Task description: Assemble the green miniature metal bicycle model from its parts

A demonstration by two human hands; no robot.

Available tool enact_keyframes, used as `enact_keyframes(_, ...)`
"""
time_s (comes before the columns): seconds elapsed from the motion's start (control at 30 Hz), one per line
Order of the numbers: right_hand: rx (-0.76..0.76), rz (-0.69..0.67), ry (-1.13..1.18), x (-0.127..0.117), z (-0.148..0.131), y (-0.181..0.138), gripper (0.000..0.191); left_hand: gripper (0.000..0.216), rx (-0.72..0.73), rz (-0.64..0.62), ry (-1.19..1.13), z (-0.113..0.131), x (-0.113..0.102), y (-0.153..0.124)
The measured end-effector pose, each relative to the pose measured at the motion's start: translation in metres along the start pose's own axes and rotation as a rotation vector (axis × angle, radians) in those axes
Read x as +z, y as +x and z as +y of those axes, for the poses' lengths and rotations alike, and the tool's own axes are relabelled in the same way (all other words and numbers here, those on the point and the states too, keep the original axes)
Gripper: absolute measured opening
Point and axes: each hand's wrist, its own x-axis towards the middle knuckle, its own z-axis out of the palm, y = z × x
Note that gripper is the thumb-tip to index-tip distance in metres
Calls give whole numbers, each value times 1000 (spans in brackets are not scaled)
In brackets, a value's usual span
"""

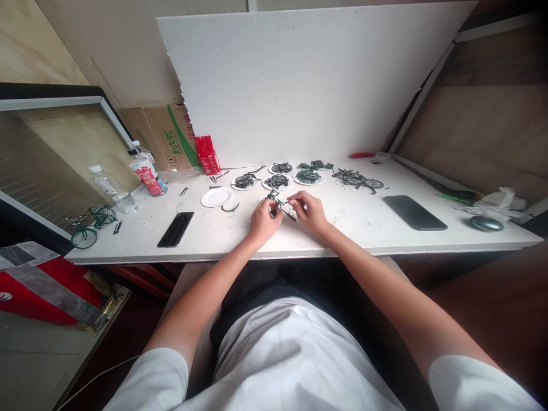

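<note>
Left hand (pixel 262 221), right hand (pixel 310 213), part (pixel 279 204), table edge (pixel 428 246)

Your white table (pixel 363 228), carrying kit on every side.
At your left stand two bottles (pixel 148 171), a green model bicycle (pixel 92 224) and a black phone (pixel 175 229). Mid-table, an empty paper plate (pixel 216 197) lies beside four plates of dark parts (pixel 245 181), and a red box (pixel 208 154) stands at the back edge. At your right lie a part-built bicycle (pixel 357 179), a second phone (pixel 414 212) and a mouse (pixel 486 223).
</note>
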Motion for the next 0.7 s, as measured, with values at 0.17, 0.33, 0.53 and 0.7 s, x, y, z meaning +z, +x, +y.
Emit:
enact_keyframes(0.17, -69, -111, -73, 1, -5, 1, 37, 15, 1, 2, -3, -1, 0, 0)
enact_keyframes(0.33, 34, -64, -48, 0, -3, 1, 35, 14, 17, -12, -5, -4, 2, 1)
enact_keyframes(0.53, 39, -42, -43, 1, -2, 0, 37, 14, 18, -20, -21, -6, 4, 1)
enact_keyframes(0.7, 34, -49, -38, 1, -1, -2, 37, 15, 20, -23, -37, -5, 3, 0)
